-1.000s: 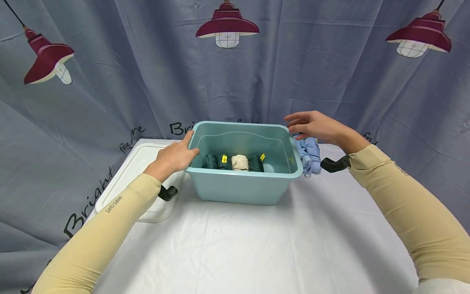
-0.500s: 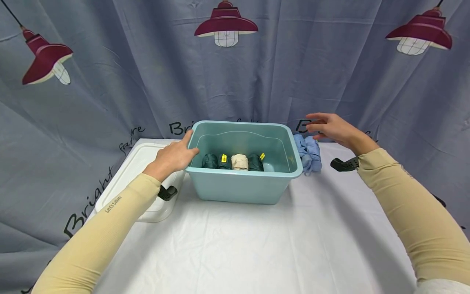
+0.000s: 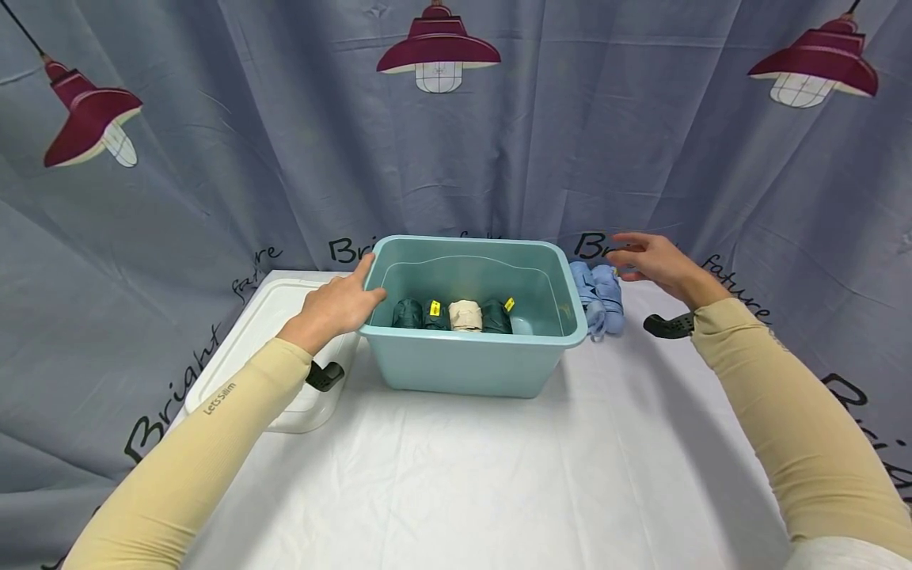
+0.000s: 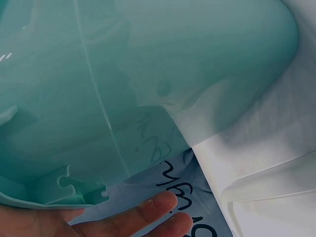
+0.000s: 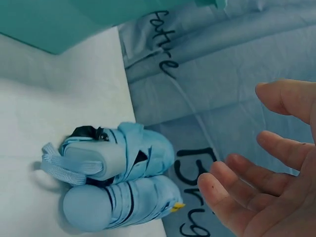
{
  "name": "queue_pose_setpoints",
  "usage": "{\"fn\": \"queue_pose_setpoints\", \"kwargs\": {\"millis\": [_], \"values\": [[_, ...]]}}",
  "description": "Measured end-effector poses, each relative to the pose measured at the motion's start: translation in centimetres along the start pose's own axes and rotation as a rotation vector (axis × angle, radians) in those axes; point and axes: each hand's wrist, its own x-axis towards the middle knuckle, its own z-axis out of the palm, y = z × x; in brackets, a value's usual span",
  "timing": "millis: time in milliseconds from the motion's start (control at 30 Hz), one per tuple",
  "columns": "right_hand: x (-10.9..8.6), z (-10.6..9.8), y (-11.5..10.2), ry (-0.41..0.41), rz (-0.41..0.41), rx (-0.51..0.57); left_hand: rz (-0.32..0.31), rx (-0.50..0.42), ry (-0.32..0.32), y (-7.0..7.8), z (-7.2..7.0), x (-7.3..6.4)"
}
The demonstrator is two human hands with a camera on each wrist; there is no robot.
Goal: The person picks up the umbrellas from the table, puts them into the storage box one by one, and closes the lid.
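Observation:
A teal storage bin [image 3: 456, 364] stands on the white table, holding dark green folded umbrellas [image 3: 497, 317] and a cream one [image 3: 465, 315] in a row. My left hand [image 3: 338, 305] grips its left rim, thumb over the inner side; in the left wrist view the fingers [image 4: 148, 207] extend outside the wall. Two light blue folded umbrellas [image 3: 604, 297] lie side by side just right of the bin. Over their right side hovers my right hand [image 3: 663, 267], thumb and fingers apart around nothing. The right wrist view shows one umbrella's strap [image 5: 61, 170] and a yellow tag [image 5: 177, 206].
A white lid [image 3: 285, 317] lies flat left of the bin, partly behind the left forearm. Behind the table hangs a grey-blue curtain [image 3: 534, 142] printed with lamps and lettering. White cloth [image 3: 463, 483] covers the table in front of the bin.
My right hand has moved right from beside the bin's right rim and then slightly lower, to the right side of the blue umbrellas. The left hand and the bin have stayed put.

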Motion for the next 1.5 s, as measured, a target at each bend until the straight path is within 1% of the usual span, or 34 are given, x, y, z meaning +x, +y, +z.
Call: {"fn": "queue_pose_setpoints", "kwargs": {"millis": [167, 267, 400, 600, 700, 933, 1167, 1233, 1500], "values": [[0.7, 0.0, 1.4, 0.021, 0.015, 0.025, -0.002, -0.001, -0.002, 0.0, 0.0, 0.0], [1.2, 0.1, 2.3, 0.042, 0.037, 0.034, -0.002, -0.001, -0.002, 0.0, 0.0, 0.0], [1.7, 0.4, 3.4, 0.065, 0.058, 0.049, 0.000, 0.003, 0.001, 0.0, 0.0, 0.1], [2.1, 0.7, 5.1, 0.088, 0.063, 0.049, 0.005, 0.016, 0.009, 0.1, 0.0, 0.1], [2.4, 0.9, 6.0, 0.100, 0.080, 0.062, 0.002, 0.020, 0.011, 0.0, 0.0, 0.1], [3.1, 1.7, 7.9, 0.104, 0.129, 0.061, -0.004, 0.024, 0.000, 0.1, 0.1, 0.1], [3.6, 2.3, 8.9, 0.110, 0.192, 0.030, 0.004, 0.021, 0.014, 0.1, 0.0, 0.2], [3.8, 2.5, 9.1, 0.113, 0.204, 0.037, 0.003, 0.022, 0.015, 0.1, -0.1, 0.2], [4.5, 3.0, 9.6, 0.079, 0.241, -0.001, 0.002, 0.019, 0.009, 0.1, -0.1, 0.1]]}}
